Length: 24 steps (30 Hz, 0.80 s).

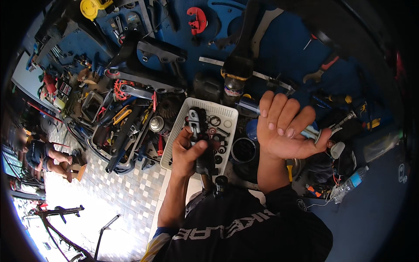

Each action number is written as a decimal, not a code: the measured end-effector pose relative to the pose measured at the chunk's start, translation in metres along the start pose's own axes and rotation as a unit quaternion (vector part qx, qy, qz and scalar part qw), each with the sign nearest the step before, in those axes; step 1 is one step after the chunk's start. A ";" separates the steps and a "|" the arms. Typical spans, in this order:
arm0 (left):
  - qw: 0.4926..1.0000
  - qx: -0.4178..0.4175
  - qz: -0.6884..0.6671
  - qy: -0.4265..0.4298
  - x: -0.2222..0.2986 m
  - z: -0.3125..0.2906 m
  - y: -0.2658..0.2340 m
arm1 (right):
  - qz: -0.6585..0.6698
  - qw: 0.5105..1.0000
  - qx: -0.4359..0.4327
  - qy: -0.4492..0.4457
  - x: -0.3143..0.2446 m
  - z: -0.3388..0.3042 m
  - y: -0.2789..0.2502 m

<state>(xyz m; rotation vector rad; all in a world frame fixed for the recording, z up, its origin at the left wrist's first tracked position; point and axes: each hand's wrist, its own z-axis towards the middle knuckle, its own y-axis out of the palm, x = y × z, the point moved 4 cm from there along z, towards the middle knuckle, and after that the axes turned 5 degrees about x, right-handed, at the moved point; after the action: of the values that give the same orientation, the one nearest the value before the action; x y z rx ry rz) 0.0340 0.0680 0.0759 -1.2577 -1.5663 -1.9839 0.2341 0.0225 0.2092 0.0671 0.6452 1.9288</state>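
Observation:
My left hand (185, 153) is closed around a dark bicycle part with a silver forked end (194, 121). The part stands roughly upright over the right side of a white perforated basket (178, 114). My right hand (286, 126) is raised to the right of the basket, its fingers curled around a bluish rod-like tool (248, 105). One end of the tool sticks out left of the fingers and a pale end shows by the thumb; its exact kind cannot be made out. In the basket lie several rings, washers and bolts (222, 131).
A dark round tub (244, 149) stands right of the basket. Bike frame parts (146, 74) and tools crowd the bench behind and left. A blue tool board holds a red-handled wrench (321, 72). A plastic bottle (351, 185) lies right. Another person (48, 155) sits far left.

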 end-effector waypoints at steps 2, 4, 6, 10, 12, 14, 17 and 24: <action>0.999 0.011 -0.045 0.002 -0.009 0.005 -0.009 | 0.008 1.000 0.013 0.002 -0.003 0.001 -0.009; 0.993 0.047 -0.098 -0.049 -0.026 0.010 -0.025 | 0.019 0.999 0.029 0.012 -0.002 0.000 -0.011; 0.985 0.035 -0.149 -0.081 -0.040 0.012 -0.035 | 0.037 0.998 0.047 0.029 0.002 -0.004 -0.010; 0.942 -0.099 -0.296 -0.122 -0.046 0.007 -0.026 | 0.133 0.982 0.073 0.112 0.022 -0.014 -0.007; 0.879 -0.193 -0.411 -0.148 -0.044 0.006 -0.017 | 0.154 0.976 0.071 0.136 0.031 -0.016 -0.001; 0.868 -0.207 -0.431 -0.135 -0.042 0.003 -0.009 | 0.157 0.973 0.058 0.157 0.039 -0.020 0.006; 0.866 -0.185 -0.446 -0.131 -0.036 -0.005 0.000 | 0.146 0.979 0.018 0.141 0.047 -0.024 0.019; 0.893 -0.154 -0.404 -0.125 -0.034 -0.016 0.012 | 0.130 0.983 -0.012 0.128 0.055 -0.020 0.032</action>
<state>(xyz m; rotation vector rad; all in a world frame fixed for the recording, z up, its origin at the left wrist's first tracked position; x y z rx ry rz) 0.0547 0.0404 0.0569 -1.0858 -2.2297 -2.7447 0.1767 0.0518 0.1934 -0.1188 0.8165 2.2184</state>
